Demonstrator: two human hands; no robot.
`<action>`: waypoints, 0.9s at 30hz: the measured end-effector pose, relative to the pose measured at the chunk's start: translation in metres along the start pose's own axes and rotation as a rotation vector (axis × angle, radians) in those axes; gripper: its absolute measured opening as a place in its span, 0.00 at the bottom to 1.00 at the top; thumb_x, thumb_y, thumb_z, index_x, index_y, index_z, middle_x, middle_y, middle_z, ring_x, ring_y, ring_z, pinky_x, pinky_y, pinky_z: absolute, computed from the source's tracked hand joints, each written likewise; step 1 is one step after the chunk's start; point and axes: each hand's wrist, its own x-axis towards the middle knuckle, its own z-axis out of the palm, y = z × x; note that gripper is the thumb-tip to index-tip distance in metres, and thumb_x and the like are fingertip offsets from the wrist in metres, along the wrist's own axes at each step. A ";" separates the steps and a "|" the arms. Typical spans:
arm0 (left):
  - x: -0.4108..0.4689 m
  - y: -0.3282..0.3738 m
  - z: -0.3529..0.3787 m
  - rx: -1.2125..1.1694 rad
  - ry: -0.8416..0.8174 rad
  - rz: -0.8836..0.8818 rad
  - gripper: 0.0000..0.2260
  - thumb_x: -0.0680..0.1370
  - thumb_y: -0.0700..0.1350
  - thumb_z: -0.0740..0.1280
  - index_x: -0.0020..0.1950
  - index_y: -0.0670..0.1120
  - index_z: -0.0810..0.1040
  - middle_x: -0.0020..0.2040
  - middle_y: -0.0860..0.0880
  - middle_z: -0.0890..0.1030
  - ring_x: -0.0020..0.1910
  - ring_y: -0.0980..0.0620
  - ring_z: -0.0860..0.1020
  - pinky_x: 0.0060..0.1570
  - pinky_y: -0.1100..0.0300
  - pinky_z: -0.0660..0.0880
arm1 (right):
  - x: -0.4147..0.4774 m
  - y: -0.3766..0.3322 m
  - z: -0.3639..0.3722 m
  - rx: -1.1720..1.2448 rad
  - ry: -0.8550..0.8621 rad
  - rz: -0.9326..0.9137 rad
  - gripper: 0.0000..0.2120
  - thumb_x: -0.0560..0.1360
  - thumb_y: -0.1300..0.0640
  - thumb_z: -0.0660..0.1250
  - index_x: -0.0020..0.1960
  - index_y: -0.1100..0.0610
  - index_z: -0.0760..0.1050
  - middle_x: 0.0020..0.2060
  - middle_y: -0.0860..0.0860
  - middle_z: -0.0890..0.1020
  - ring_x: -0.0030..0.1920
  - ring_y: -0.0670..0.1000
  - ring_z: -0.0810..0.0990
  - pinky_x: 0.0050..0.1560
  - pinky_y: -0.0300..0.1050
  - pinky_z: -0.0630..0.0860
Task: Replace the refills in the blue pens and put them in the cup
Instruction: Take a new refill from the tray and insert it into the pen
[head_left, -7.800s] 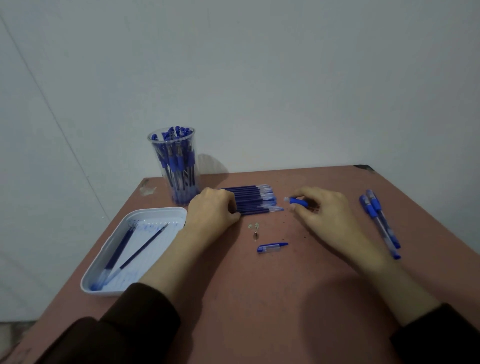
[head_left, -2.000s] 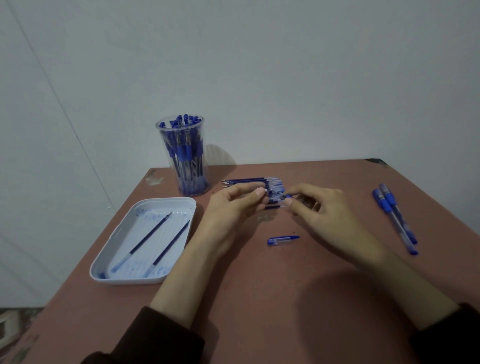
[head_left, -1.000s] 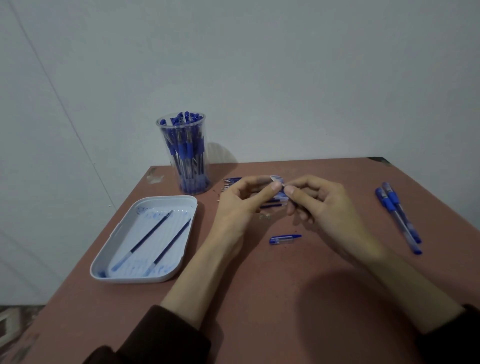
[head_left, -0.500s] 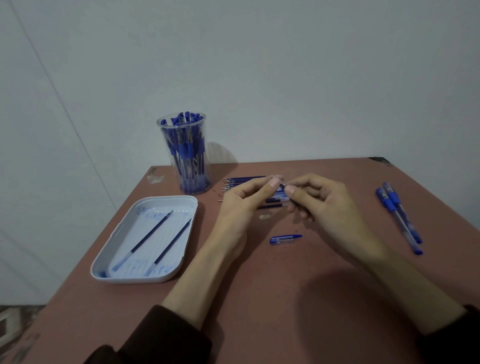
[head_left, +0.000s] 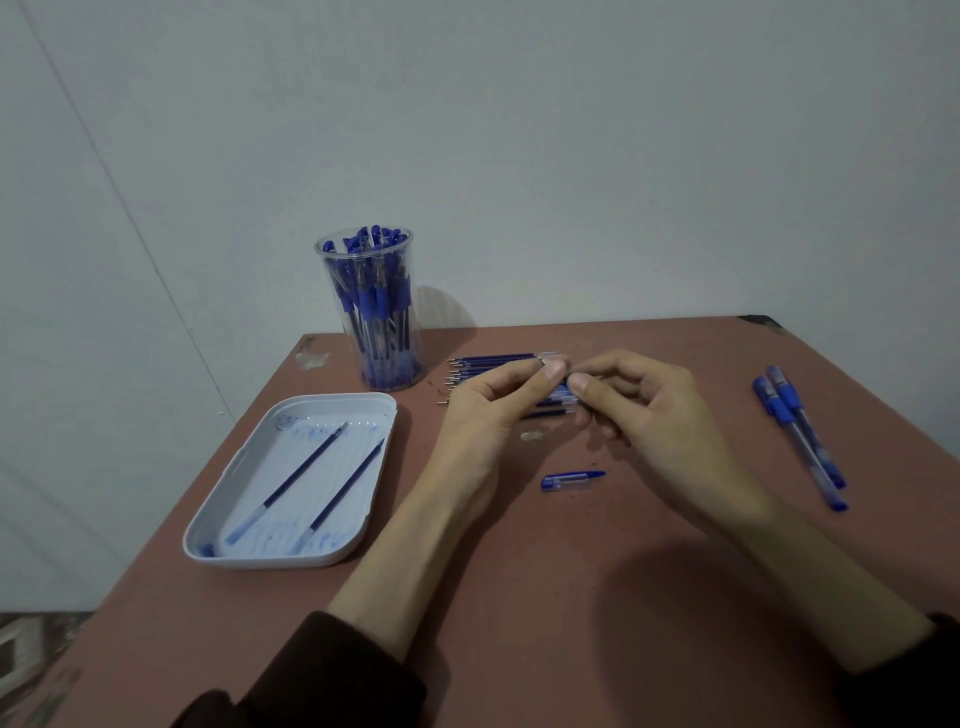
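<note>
The pen part you are working on is almost wholly hidden: your left hand (head_left: 498, 400) and right hand (head_left: 639, 400) meet fingertip to fingertip above the middle of the worktop (head_left: 571, 597), each pinched shut on something small and slim between thumb and forefinger, and what it is cannot be made out. Directly beneath your fingers lies the row of fresh refills (head_left: 493, 364), side by side, tips pointing toward the left edge. A loose pen cap (head_left: 571, 479) sits nearer to you, apart from the hands, and a small pale bit (head_left: 531, 435), perhaps a spring, lies between the cap and the refills. The clear cup (head_left: 374, 312), already crowded with blue pens, stands toward the far left corner, with the white tray (head_left: 249, 551) holding two used refills (head_left: 311, 483) along the left edge. Two whole pens (head_left: 800, 436) wait near the right edge. The risks, as I judge them: a slip of that fine pinch would drop the piece into the refill row and scatter it; the small bit could roll away unnoticed; and the packed cup may tip when you push another pen in.
</note>
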 end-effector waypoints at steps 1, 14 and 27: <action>0.000 0.000 0.000 0.016 0.000 0.008 0.12 0.71 0.45 0.70 0.51 0.39 0.83 0.48 0.36 0.83 0.45 0.44 0.82 0.51 0.54 0.80 | 0.000 0.000 0.000 0.002 -0.005 0.006 0.04 0.76 0.60 0.67 0.47 0.58 0.81 0.28 0.53 0.79 0.26 0.41 0.73 0.28 0.34 0.70; 0.001 -0.003 -0.001 -0.066 -0.022 -0.051 0.11 0.70 0.46 0.72 0.49 0.42 0.84 0.49 0.34 0.81 0.54 0.33 0.78 0.63 0.35 0.69 | 0.002 -0.005 -0.004 0.233 -0.092 0.209 0.08 0.76 0.60 0.66 0.39 0.59 0.78 0.27 0.55 0.76 0.23 0.46 0.64 0.24 0.38 0.60; -0.002 0.007 -0.017 1.140 -0.354 -0.007 0.12 0.66 0.54 0.78 0.47 0.54 0.84 0.40 0.52 0.78 0.39 0.57 0.73 0.42 0.63 0.71 | 0.011 0.007 -0.018 -0.076 0.112 0.088 0.11 0.74 0.63 0.68 0.45 0.47 0.80 0.32 0.46 0.81 0.31 0.40 0.74 0.32 0.30 0.71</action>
